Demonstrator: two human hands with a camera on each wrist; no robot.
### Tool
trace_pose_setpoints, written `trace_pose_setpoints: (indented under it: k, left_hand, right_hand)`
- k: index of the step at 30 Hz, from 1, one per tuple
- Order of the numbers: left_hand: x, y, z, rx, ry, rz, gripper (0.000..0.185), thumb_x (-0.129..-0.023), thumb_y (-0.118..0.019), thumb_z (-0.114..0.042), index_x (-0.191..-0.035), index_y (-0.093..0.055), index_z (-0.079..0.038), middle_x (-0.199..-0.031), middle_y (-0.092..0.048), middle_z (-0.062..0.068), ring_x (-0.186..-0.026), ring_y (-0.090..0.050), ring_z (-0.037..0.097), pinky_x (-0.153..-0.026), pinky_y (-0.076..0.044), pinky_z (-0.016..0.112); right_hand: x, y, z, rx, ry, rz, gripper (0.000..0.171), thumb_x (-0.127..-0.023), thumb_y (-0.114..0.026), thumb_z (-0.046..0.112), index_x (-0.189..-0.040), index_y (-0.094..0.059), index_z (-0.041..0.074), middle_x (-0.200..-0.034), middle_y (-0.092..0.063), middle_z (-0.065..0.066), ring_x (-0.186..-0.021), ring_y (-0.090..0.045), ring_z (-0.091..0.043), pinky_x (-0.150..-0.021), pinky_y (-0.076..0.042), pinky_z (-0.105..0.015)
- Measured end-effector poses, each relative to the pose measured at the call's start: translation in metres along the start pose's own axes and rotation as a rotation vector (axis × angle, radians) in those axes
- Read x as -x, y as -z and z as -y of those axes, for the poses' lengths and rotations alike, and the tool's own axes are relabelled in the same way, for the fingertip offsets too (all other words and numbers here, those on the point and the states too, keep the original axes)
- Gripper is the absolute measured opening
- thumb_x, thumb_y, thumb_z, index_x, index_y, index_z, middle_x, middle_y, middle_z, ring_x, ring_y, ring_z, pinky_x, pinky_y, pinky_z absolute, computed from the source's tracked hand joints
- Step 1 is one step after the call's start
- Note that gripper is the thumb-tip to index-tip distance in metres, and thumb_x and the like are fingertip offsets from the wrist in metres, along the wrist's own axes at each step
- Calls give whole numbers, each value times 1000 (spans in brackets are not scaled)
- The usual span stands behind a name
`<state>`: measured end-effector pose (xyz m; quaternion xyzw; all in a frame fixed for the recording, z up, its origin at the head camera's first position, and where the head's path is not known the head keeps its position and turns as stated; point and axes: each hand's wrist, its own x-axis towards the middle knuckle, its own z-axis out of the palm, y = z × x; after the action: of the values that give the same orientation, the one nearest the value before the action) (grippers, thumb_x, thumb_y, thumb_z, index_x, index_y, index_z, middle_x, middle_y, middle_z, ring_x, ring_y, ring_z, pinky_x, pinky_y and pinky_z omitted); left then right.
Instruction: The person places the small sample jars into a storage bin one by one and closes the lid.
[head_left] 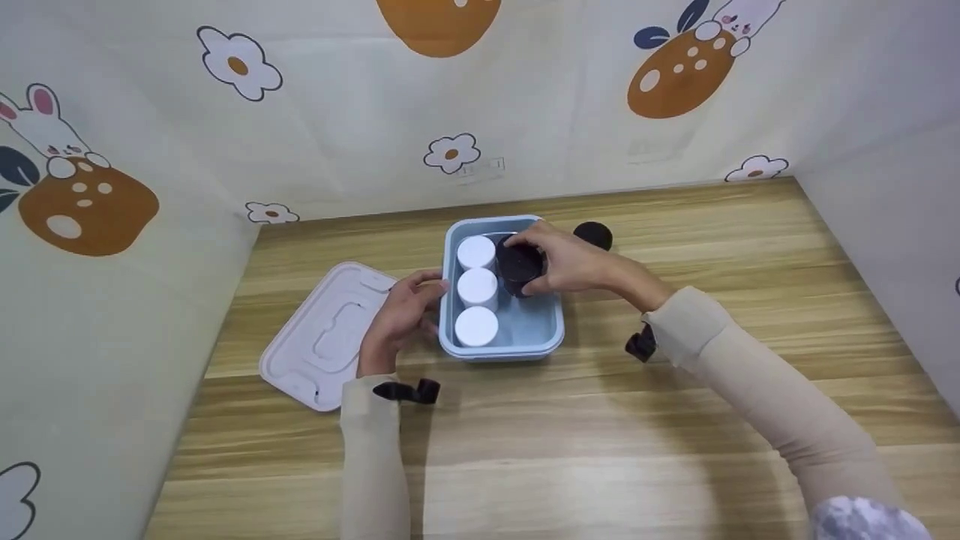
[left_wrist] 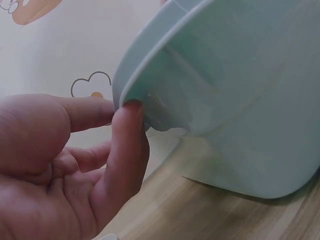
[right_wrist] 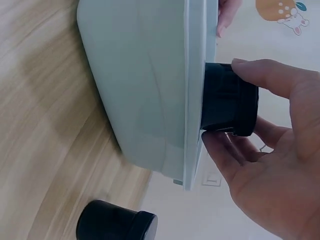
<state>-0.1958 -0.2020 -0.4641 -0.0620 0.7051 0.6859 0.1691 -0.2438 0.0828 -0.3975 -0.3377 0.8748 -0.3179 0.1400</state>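
Note:
A light blue plastic box (head_left: 540, 341) stands uncovered on the table. My left hand (head_left: 401, 315) pinches its left rim, thumb and finger on the edge in the left wrist view. Inside, along the left side, a row of white-lidded jars (head_left: 477, 326) stands upright. My right hand (head_left: 574, 259) grips a black jar (head_left: 520, 264) between thumb and fingers, over the right half of the box. The right wrist view shows this black jar (right_wrist: 227, 100) partly above the rim, its lower end hidden by the wall. Whether it touches the box floor, I cannot tell.
Another black jar (head_left: 592, 235) stands on the table just right of the box's far corner. A pale lid (head_left: 322, 337) lies to the left, partly behind my left hand. A patterned sheet (head_left: 337, 150) rises behind the wooden table (head_left: 525, 450).

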Motion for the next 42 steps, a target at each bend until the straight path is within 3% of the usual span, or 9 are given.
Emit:
trace_pose_setpoints:
  k: [17,24,42]
  left_hand:
    - [0,0,2,18,0,-11,42,-100,-59,-18,-139,-50,-3,-89,-73,1,-66,-67,12,-42,-49,24]
    - [0,0,1,-31,-4,-17,45,-100,-60,-22,-140,-50,-4,-104,-72,9,-70,-69,14,-43,-51,25]
    - [0,-2,0,-22,22,-18,46,-100,-62,-24,-141,-50,-6,-95,-72,5,-63,-64,13,-44,-49,25]
  right_hand:
    - [-8,-7,0,120,4,115,70,-78,-83,11,-141,-53,5,-137,-47,-19,-124,-52,-33,-114,-41,-45]
    - [-8,-13,-4,194,28,103,70,-75,-85,10,-137,-55,2,-135,-51,-20,-123,-53,-33,-113,-42,-45]
    - [-7,-22,-3,309,9,100,68,-78,-82,0,-139,-53,1,-134,-49,-23,-125,-52,-34,-114,-44,-45]
